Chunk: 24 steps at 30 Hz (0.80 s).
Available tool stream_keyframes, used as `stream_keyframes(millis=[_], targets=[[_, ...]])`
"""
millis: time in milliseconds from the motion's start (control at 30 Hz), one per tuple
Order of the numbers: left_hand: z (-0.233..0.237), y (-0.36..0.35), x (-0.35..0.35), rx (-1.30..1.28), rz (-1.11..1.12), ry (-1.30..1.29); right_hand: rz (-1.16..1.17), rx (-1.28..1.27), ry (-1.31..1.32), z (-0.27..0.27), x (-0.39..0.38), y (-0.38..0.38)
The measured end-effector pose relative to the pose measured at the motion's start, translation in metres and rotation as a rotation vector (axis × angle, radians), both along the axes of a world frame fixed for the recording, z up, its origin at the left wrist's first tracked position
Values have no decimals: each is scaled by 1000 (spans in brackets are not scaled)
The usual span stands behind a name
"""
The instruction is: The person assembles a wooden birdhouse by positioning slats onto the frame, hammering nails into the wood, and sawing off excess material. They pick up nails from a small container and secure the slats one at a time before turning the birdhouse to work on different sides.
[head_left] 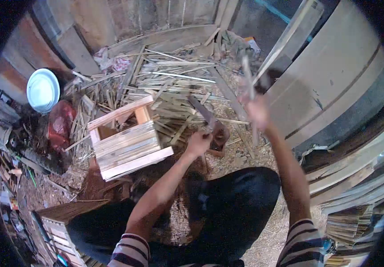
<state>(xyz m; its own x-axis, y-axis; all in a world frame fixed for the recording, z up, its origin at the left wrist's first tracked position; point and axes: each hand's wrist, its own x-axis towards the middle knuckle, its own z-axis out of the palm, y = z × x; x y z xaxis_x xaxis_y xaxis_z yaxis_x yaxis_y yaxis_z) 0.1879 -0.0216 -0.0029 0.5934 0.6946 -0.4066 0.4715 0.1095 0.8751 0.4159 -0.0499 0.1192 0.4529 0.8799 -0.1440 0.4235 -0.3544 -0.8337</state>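
My right hand, smeared by motion, is raised at the right and closed around a narrow pale wooden strip. The strip stands nearly upright. Lower and nearer the middle, my left hand has its fingers curled; what they hold is too small or hidden to name. Touching or just beside that hand is a brown handle-like piece, with a dark flat bar running up and left from it. To the left of my left hand sits a slatted wooden box, tilted, with openings in its upper side.
Thin wood offcuts lie heaped ahead against a board wall. A white basin and a red plastic bag are at the left. Large boards lean at the right, above stacked slats. Another slatted box stands lower left.
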Motion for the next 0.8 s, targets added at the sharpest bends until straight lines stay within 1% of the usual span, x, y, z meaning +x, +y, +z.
stream_keyframes(millis=[33,67,133,167,200,233,267,333,367,400,467,500,533,567,600,633,667,700,733,767,800], targets=[[-67,-3,9,374,9,-103,-143,-79,-128,-36,-9,-8],[-141,-4,18,489,46,-52,-185,-3,-98,-60,-21,-23],[-166,-6,24,517,-78,189,-109,-263,-493,-164,-2,-37],[-181,-8,31,501,-85,196,-107,-279,-485,-200,-2,-47],[-200,-12,35,499,-7,207,-157,-243,-493,-231,-11,-56],[-207,-12,36,503,73,220,-207,-200,-500,-250,-21,-56],[-213,-13,37,492,71,233,-200,-212,-489,-266,-26,-52],[-205,-19,40,485,179,295,-308,-393,-374,-289,-29,-46],[-231,-22,41,611,186,234,-397,-412,-230,-297,-25,-45],[-231,-27,44,599,185,235,-395,-424,-233,-305,-18,-45],[-215,-25,50,557,151,319,-377,-456,-323,-311,-5,-33],[-201,-24,46,560,158,321,-359,-468,-253,-266,-9,-26],[-179,-20,41,487,141,259,-350,-455,-255,-269,-4,-22],[-157,-19,36,414,123,193,-437,-358,-221,-284,13,-24],[-145,-21,33,340,101,127,-525,-265,-185,-303,32,-30],[-187,-23,34,438,39,263,-520,-251,-189,-322,50,-33],[-212,-26,42,452,49,257,-543,-254,-275,-345,69,-36],[-231,-33,52,519,95,389,-565,-260,-355,-371,89,-43],[-236,-36,57,582,145,530,-273,-197,-765,-409,125,-65],[-230,-33,55,565,52,546,38,-113,-1157,-434,146,-74],[-202,-31,48,575,76,561,50,-85,-1150,-410,127,-63]])
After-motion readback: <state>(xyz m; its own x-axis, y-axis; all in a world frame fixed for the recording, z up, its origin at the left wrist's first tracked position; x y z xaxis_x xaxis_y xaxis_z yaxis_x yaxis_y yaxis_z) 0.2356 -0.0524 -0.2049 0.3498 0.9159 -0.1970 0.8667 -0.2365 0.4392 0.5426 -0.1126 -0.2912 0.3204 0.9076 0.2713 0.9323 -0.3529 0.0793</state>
